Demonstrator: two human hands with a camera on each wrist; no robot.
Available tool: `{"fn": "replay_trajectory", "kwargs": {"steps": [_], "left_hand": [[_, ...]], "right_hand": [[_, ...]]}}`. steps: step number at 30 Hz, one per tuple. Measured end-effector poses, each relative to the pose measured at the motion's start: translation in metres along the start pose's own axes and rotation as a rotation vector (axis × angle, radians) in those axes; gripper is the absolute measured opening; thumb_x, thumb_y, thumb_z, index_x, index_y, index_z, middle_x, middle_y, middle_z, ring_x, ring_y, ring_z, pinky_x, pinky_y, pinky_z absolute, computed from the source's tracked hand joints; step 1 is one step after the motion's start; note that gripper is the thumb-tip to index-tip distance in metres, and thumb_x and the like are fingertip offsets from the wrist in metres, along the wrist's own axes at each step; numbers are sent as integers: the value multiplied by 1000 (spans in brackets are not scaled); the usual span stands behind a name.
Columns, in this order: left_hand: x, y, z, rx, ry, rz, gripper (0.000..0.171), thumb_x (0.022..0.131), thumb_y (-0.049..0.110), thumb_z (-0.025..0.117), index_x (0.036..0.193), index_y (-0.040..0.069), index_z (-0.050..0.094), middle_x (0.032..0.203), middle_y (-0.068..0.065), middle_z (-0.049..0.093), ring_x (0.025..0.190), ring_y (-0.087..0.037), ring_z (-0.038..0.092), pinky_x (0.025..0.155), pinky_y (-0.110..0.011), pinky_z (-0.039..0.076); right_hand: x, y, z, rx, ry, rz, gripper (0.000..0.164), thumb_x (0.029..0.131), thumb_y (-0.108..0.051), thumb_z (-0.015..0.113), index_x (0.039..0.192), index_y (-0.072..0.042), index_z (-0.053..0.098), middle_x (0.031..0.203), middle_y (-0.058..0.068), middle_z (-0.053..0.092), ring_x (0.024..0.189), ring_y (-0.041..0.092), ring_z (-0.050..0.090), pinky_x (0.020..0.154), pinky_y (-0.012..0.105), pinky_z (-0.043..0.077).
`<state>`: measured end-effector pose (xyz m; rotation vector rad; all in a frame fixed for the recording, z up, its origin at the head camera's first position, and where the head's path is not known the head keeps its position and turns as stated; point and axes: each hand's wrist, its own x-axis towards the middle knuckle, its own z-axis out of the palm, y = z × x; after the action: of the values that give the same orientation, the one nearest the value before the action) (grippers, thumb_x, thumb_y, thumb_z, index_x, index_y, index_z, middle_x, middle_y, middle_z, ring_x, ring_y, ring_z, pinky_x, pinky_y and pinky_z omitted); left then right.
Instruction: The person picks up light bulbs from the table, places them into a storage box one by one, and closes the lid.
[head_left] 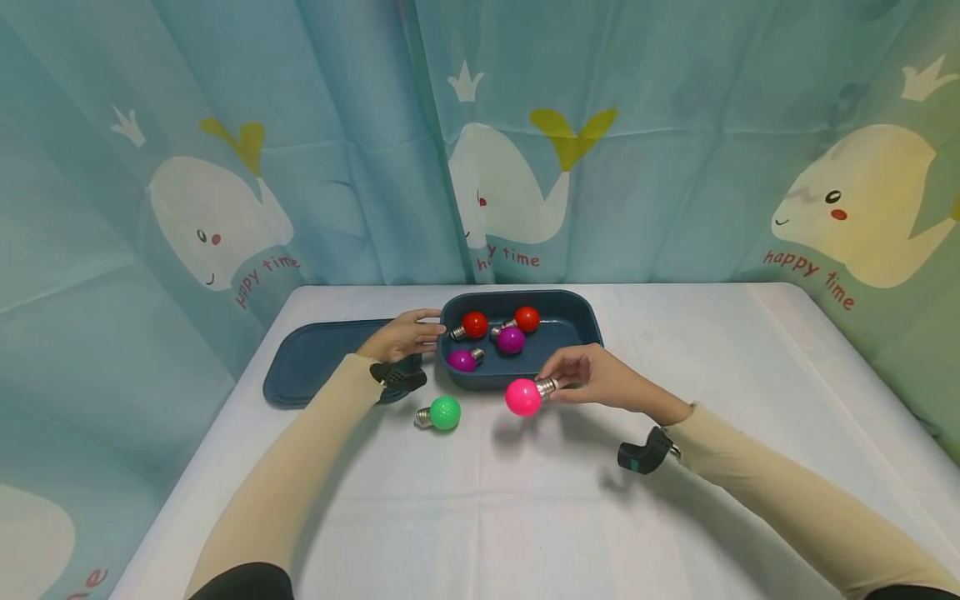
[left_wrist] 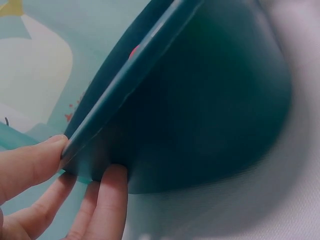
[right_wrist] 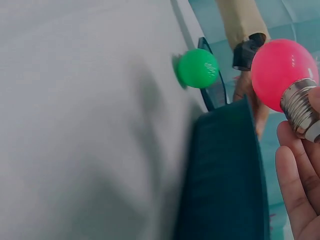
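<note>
My right hand [head_left: 592, 375] pinches a pink light bulb [head_left: 523, 397] by its metal screw base, in front of the dark blue box [head_left: 480, 381]. The bulb's round end points left, and it hangs above the table. My left hand [head_left: 405, 336] touches the box's left end; in the left wrist view its fingers [left_wrist: 114, 195] lie fairly straight against the outer wall, with the thumb at the rim. Inside the box lie two red bulbs [head_left: 475, 324] and two purple bulbs [head_left: 511, 339]. A green bulb [head_left: 446, 413] lies on the white table, just in front of the box.
A flat dark blue lid [head_left: 307, 358] lies left of the box, partly under my left forearm. The white table [head_left: 525, 517] ends at a light blue curtain [head_left: 360, 150] with whale prints at the back and sides. Both wrists wear black cameras [head_left: 647, 454].
</note>
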<state>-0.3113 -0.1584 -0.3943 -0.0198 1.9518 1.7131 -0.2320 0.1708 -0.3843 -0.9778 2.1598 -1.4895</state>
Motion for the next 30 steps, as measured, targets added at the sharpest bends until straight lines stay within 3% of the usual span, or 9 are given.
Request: {"fn": "replay_trajectory", "kwargs": {"steps": [15,30], "left_hand": [[3,-4,0,-6,30,-11,59,96,7,50,149,5,22,149,-19,33,135,-32,35,114,-43,32],[1,-3,-2,7,8,17,58,98,7,48,149,4,21,148,-21,33,130,-28,40,114,-42,33]], "right_hand": [[6,-24,-27,-46,25,-3,25,80,-3,72,103,1,63,99,-1,65,87,12,65,82,26,57],[18,-42,-57,-95,77,2,25,82,-7,71,105,1,63,98,-2,66,90,13,65,86,24,55]]}}
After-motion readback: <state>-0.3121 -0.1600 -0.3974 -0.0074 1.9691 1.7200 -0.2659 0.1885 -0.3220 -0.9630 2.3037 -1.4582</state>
